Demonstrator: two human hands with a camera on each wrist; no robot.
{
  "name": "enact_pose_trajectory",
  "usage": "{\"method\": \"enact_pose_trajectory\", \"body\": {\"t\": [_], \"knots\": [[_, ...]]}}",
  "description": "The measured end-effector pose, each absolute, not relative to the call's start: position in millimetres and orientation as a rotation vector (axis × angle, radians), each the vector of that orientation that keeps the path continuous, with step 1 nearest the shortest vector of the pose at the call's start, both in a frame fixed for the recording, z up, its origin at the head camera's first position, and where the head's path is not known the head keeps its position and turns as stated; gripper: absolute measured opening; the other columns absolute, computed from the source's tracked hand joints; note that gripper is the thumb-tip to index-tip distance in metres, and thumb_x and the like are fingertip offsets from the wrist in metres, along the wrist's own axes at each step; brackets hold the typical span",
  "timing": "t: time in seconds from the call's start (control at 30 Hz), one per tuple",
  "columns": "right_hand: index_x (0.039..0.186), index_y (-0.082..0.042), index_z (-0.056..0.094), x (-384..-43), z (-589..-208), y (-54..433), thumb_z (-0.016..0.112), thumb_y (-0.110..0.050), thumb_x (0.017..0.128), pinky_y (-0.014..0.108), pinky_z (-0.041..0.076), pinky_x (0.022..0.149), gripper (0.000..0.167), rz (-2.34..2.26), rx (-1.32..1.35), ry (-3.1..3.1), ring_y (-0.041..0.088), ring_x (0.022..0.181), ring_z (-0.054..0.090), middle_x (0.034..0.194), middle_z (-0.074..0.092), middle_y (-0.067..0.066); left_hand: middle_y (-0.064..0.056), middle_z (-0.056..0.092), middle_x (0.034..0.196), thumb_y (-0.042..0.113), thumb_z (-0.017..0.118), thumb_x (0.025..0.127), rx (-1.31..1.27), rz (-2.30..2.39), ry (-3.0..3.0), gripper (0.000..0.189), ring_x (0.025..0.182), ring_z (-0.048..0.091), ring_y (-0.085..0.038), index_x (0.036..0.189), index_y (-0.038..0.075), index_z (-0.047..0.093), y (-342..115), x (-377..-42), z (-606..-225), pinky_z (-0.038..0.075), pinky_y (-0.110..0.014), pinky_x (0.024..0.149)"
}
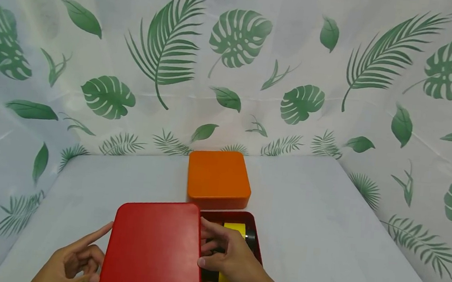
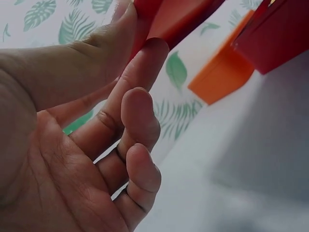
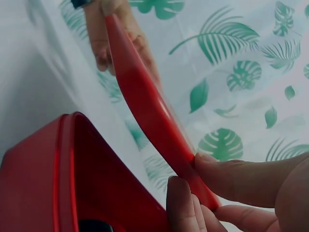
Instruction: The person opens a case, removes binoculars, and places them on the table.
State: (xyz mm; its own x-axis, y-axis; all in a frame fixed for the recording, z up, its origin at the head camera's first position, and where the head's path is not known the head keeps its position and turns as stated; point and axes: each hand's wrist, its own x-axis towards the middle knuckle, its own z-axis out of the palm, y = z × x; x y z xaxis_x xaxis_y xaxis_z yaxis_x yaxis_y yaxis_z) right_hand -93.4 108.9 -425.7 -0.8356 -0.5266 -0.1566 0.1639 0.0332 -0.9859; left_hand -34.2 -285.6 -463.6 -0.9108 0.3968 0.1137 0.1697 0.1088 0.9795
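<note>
A red square lid (image 1: 154,247) is held up between both hands in the head view. My left hand (image 1: 75,260) pinches its left edge between thumb and fingers, the last two fingers curled loosely beside it. On the opposite edge, the thumb and fingers of my right hand (image 1: 235,260) grip the lid, as the right wrist view shows. Beneath and to the right stands a red box (image 1: 256,228) with its top uncovered, partly hidden by the lid and right hand. Inside it lies a yellow and black object (image 1: 235,227), mostly covered by the hand.
An orange box (image 1: 219,176), covered on top, stands right behind the red one on the white table (image 1: 304,221). A white cloth (image 1: 252,84) printed with green leaves hangs behind and at both sides.
</note>
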Motion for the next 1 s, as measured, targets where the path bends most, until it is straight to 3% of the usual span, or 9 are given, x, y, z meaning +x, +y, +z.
{"method": "enact_pose_trajectory", "body": {"t": [0.37, 0.6, 1.0], "knots": [[0.156, -0.024, 0.054, -92, -428, 89, 0.082, -0.001, 0.089, 0.031, 0.065, 0.082, 0.077, -1.847, -0.322, 1.875, 0.027, 0.106, 0.07, 0.125, 0.066, 0.013, -0.008, 0.075, 0.102, -0.015, 0.053, 0.1, 0.521, 1.905, 2.214, 0.081, 0.073, 0.063, -0.028, 0.17, 0.007, 0.019, -304, -29, -473, 0.051, -0.041, 0.064], [0.155, -0.023, 0.056, -91, -428, 78, 0.082, 0.0, 0.088, 0.027, 0.064, 0.082, 0.076, -1.833, -0.338, 1.934, 0.024, 0.106, 0.072, 0.127, 0.064, 0.009, -0.011, 0.075, 0.101, -0.004, 0.055, 0.104, 0.247, 1.829, 2.234, 0.079, 0.077, 0.066, -0.028, 0.17, 0.028, 0.025, -317, -25, -481, 0.055, -0.039, 0.068], [0.153, -0.025, 0.058, -89, -428, 61, 0.082, 0.006, 0.086, 0.025, 0.063, 0.084, 0.077, -1.833, -0.333, 1.965, 0.021, 0.105, 0.071, 0.127, 0.061, 0.006, -0.009, 0.076, 0.103, -0.004, 0.054, 0.105, 0.179, 1.771, 2.272, 0.081, 0.078, 0.065, -0.028, 0.171, 0.029, 0.021, -334, -20, -482, 0.054, -0.039, 0.069]]}}
